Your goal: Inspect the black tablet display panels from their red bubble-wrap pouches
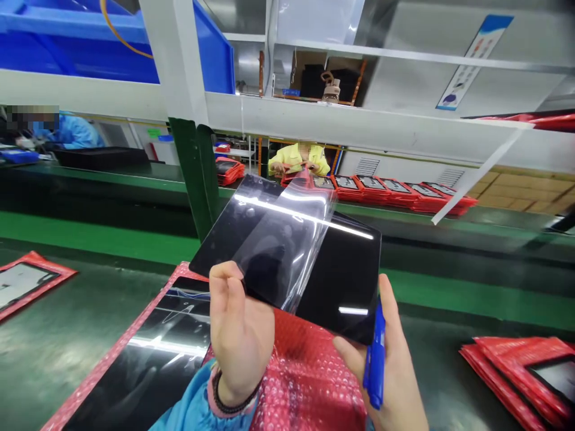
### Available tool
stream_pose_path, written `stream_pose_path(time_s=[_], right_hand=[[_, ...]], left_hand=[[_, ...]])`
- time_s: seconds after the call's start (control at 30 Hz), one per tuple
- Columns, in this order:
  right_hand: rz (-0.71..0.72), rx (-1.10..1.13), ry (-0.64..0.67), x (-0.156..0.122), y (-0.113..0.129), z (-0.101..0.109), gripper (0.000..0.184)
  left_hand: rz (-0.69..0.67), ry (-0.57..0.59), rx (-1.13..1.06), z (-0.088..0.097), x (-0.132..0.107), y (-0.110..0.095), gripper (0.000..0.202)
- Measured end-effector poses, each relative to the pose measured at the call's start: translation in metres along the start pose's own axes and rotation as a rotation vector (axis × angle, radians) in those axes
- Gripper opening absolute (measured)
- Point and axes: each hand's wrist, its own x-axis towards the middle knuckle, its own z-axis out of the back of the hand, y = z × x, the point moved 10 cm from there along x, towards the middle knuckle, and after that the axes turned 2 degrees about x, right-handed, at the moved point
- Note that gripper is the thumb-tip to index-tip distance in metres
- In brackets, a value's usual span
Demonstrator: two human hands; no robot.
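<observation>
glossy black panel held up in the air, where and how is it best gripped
Probably by the thin edges at its lower right corner, coming from the lower right: the glossy black panel is flat and tilted, and that end looks bare, while loose clear film arches across its middle. The right hand is there now.

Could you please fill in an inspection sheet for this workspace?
Surface: dark green, glossy tabletop.
Job's things: dark panel, held up, clear film curling across it; second panel lying on red bubble wrap.
Clutter: red-wrapped item at left, red-wrapped stack at right.
Hands: right hand holds the dark panel and blue pen; left hand at its near edge, grip unclear.
Cables: orange cord by blue bin.
Surroundings: person in yellow, person in blue beyond.
</observation>
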Motion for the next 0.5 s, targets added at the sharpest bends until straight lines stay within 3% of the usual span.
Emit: stream_pose_path(time_s=[0.13,0.27,0.37,0.5], right_hand=[[0.0,-0.087,-0.043,-0.002,-0.005,0.005,0.117],[0.133,-0.153,-0.022,-0.005,0.013,0.003,0.094],[0.16,0.075,0.099,-0.008,0.026,-0.009,0.076],[0.069,0.299,0.252,-0.012,0.027,-0.021,0.074]], left_hand=[[-0.053,-0.043,-0.024,0.004,-0.01,-0.006,0.011],[-0.024,-0.065,-0.205,0.004,-0.004,-0.006,0.011],[0.036,-0.087,-0.263,0.005,0.008,0.0,0.009],[0.1,-0.125,-0.278,0.01,0.019,0.009,0.013]])
